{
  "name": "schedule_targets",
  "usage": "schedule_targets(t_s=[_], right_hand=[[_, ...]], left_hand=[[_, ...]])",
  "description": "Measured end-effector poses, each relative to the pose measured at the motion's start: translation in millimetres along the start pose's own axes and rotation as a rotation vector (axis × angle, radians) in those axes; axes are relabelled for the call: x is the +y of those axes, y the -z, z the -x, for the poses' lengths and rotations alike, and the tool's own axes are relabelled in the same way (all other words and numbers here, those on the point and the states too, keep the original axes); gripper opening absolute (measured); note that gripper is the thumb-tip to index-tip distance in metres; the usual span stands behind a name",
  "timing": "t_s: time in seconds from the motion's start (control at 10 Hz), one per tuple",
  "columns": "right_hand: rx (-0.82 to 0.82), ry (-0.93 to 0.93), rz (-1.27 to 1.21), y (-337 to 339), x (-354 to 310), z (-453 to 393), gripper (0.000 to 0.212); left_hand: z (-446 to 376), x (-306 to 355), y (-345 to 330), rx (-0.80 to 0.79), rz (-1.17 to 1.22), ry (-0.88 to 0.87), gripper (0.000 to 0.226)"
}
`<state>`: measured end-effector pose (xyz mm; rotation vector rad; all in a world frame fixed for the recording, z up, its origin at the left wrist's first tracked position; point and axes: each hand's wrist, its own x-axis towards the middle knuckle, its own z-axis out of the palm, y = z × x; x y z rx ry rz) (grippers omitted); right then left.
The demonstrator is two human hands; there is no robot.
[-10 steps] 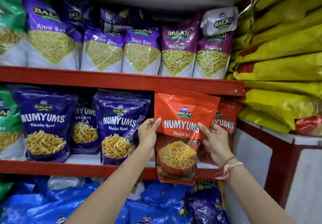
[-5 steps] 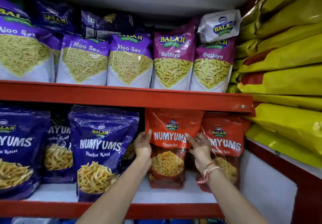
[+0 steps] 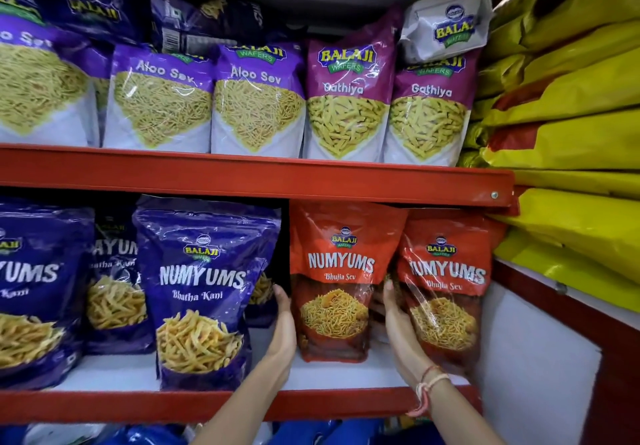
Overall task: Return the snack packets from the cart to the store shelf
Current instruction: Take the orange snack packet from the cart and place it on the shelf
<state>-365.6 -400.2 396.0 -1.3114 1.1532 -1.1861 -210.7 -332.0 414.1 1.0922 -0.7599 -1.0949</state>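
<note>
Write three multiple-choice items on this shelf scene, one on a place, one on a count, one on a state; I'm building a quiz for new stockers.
1. Where does the red Bhujia Sev packet between the hands stand?
A. on the shelf with the Gathiya packets
B. on the lower shelf, right of the purple Bhatha Kani packet
C. among the yellow sacks

2. How many red Bhujia Sev packets show on that shelf?
A. one
B. two
C. four

3. How do the hands meet the packet?
A. left hand and right hand flank its two sides
B. one hand lifts it by the top
C. both hands are off the shelf

Answers: 1 B, it stands upright on the white board under the red rail. 2 B, a second red packet stands right beside it. 3 A, a palm lies along each side edge.
</note>
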Motion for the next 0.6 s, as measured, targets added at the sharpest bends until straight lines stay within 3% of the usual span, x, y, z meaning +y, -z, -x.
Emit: schedule_targets(t_s=[0.1,0.2,0.5,0.6], right_hand=[[-0.016,-0.040,0.000,5.3,0.5,12.6,0.099],[-0.024,-0.009,-0.025,13.0,0.1,27.3,0.096],[0.012,0.017,0.017,20.9,3.0,66.9,0.109],[0.044,0.099,0.040,19.1,-12.3,83.8,0.079]], left_hand=[[10.6,-2.6,5.7,-0.041,-0.082,-0.012,0.085],[27.6,0.7,8.8,-0.074,-0.116,-0.006,0.073],[79.6,11.1,18.4,-0.140,-0.269,-0.018,0.066],[78.1,8.5,26.6,-0.101,-0.337,-0.105,0.071]])
